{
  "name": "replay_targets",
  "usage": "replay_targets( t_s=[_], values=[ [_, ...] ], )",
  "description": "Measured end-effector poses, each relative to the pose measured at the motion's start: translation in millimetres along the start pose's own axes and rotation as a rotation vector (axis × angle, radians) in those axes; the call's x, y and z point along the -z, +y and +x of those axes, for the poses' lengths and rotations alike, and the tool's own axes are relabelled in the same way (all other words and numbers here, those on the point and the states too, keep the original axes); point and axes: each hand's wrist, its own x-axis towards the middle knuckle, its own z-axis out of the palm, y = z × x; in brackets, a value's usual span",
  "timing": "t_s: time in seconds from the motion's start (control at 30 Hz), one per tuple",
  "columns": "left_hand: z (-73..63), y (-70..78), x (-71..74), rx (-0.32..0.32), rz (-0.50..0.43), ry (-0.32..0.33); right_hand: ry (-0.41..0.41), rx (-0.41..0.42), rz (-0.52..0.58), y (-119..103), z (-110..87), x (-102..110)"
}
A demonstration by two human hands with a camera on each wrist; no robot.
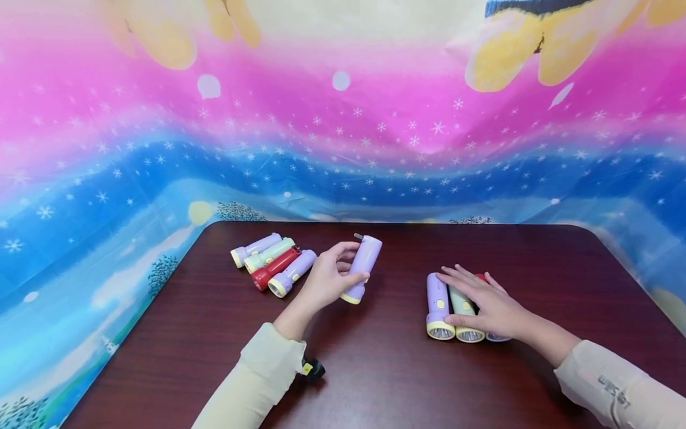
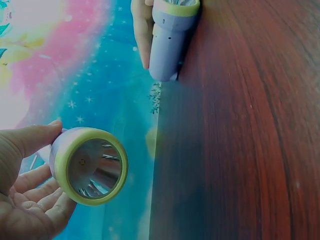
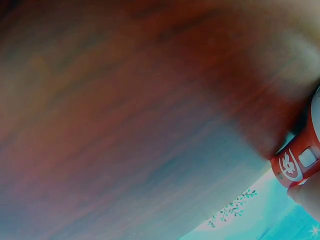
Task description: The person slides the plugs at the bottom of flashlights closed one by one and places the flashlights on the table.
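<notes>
My L hand (image 1: 328, 278) pinches a purple flashlight (image 1: 365, 260), held up btwn the L flashlight row (image 1: 277, 268) & R flashlight row (image 1: 437, 293); my R hand (image 1: 494, 308) is spread wide over the latter. Prob. mid-carry; next move calls for a steady pinch.

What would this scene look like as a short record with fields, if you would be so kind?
Left hand: holds a raised purple flashlight, clear of the table
Right hand: spread over the right group
Right group: purple-and-yellow flashlight, pale green flashlight, partly hidden red flashlight
Left row, side by side: far purple flashlight, mint flashlight, red-bodied flashlight, near purple flashlight
Backdrop: pink and blue, snowflake pattern
</notes>
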Motion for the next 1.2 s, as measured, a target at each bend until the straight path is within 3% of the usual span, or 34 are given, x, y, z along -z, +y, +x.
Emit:
replay_targets(
  t_s=[0.83, 1.2],
  values=[
    [-0.2, 12.5, -14.8, -0.035, -0.121, 0.034, -0.026, 0.015, 0.040, 1, 3.5, 5],
    [2.2, 12.1, -20.6, -0.039, -0.176, 0.048, -0.013, -0.003, 0.207, 1, 9.7, 26]
  ],
)
